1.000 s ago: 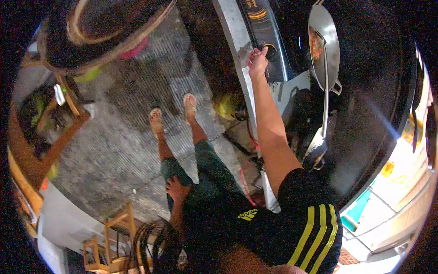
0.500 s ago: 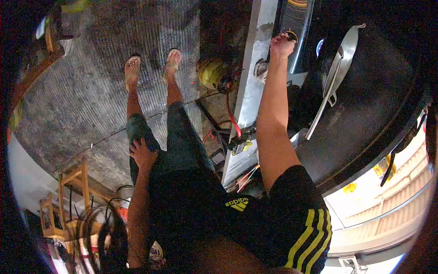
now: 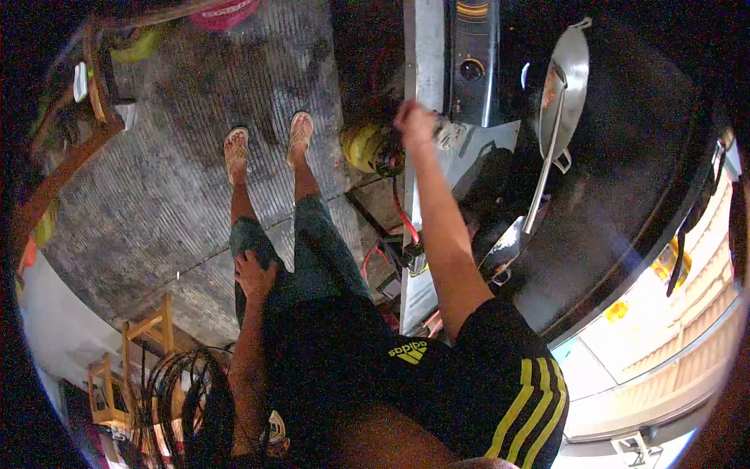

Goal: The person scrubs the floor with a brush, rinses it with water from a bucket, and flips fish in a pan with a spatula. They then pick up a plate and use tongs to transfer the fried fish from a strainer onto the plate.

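Note:
My left hand [image 3: 256, 275] rests on my thigh with its fingers spread and nothing in it. My right hand [image 3: 416, 123] hangs over the metal front edge [image 3: 418, 47] of the stove, below and to the left of a round black knob [image 3: 472, 69], apart from it. Motion smears its fingers, so whether they hold anything is unclear. To the right of the knob sits a metal wok [image 3: 574, 86] with some reddish food. A long-handled ladle [image 3: 543, 184] leans in the wok, its handle toward me.
Beneath my right hand on the floor side stands a yellowish gas cylinder [image 3: 361, 148] with a red hose [image 3: 402, 207]. Wooden stools [image 3: 148, 328] are at the lower left. A pink object [image 3: 225, 14] lies at the top. The ribbed floor [image 3: 180, 180] is under my feet.
My right hand has come off the knob and moved left and toward me. My left hand stays on my thigh. The camera view has shifted.

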The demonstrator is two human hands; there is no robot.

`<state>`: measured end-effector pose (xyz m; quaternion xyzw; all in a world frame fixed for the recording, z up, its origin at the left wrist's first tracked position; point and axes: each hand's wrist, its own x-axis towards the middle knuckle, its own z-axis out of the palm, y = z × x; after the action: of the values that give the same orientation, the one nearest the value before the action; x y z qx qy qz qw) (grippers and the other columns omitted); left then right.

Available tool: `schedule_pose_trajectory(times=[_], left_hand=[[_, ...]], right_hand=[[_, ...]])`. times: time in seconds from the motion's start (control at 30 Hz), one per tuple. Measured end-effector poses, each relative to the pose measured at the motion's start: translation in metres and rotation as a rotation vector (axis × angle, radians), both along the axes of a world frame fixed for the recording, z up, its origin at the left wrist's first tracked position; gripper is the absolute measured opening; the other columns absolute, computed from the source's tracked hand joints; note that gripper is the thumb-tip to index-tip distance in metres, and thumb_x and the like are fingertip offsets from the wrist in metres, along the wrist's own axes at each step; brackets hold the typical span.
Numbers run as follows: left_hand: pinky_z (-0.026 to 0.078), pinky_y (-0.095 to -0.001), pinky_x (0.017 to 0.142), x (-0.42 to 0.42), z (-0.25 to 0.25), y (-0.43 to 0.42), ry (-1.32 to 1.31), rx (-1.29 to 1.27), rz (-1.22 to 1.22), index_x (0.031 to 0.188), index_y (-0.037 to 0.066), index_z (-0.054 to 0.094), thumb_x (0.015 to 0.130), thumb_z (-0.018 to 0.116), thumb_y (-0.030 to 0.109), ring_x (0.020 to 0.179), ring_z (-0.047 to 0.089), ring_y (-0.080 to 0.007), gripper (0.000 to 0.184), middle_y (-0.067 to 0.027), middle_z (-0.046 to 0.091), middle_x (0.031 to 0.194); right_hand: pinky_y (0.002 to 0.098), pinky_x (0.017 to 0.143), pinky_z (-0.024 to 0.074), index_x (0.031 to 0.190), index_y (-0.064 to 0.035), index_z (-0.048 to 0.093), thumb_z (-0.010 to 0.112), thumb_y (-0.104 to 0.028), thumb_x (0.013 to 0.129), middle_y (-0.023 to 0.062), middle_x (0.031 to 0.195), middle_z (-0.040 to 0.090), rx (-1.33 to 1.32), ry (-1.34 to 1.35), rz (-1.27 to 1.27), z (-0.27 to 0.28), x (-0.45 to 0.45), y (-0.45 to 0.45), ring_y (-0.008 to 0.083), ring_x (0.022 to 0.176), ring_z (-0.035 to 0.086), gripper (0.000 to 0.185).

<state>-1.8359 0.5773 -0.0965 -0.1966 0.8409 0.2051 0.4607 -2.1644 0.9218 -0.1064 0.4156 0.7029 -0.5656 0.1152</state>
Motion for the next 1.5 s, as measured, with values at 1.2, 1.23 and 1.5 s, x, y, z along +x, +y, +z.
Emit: schedule_pose_trajectory(times=[1.2, 1.23, 1.5], left_hand=[[0.039, -0.0278, 0.084, -0.125, 0.206, 0.222, -1.450, 1.304, 0.026, 0.104, 0.002, 0.054, 0.092, 0.036, 0.040, 0.091, 0.053, -0.0128, 0.044, -0.0052, 0.058, 0.100], [0.038, -0.0279, 0.085, -0.110, 0.211, 0.232, -1.488, 1.252, 0.018, 0.103, 0.002, 0.053, 0.091, 0.037, 0.040, 0.092, 0.053, -0.0133, 0.043, -0.0056, 0.057, 0.099], [0.038, -0.0324, 0.088, 0.035, 0.182, 0.313, -1.632, 1.077, -0.101, 0.106, 0.003, 0.052, 0.086, 0.044, 0.042, 0.097, 0.052, -0.0173, 0.044, -0.0070, 0.055, 0.104]], right_hand=[[0.0226, 0.062, 0.0468, 0.096, -0.0012, 0.053, 0.053, -0.024, 0.088, 0.0020, 0.077, 0.057, -0.972, 0.813, 0.379, 0.260, 0.165, -0.166, 0.0081, 0.069, 0.056, 0.024], [0.0229, 0.062, 0.0470, 0.097, -0.0010, 0.052, 0.053, -0.023, 0.088, 0.0024, 0.078, 0.057, -0.970, 0.872, 0.371, 0.260, 0.180, -0.156, 0.0083, 0.070, 0.056, 0.024], [0.0253, 0.068, 0.0481, 0.103, -0.0008, 0.050, 0.050, -0.019, 0.089, 0.0043, 0.089, 0.056, -0.939, 0.943, 0.288, 0.287, 0.309, -0.058, 0.0102, 0.079, 0.056, 0.023]])
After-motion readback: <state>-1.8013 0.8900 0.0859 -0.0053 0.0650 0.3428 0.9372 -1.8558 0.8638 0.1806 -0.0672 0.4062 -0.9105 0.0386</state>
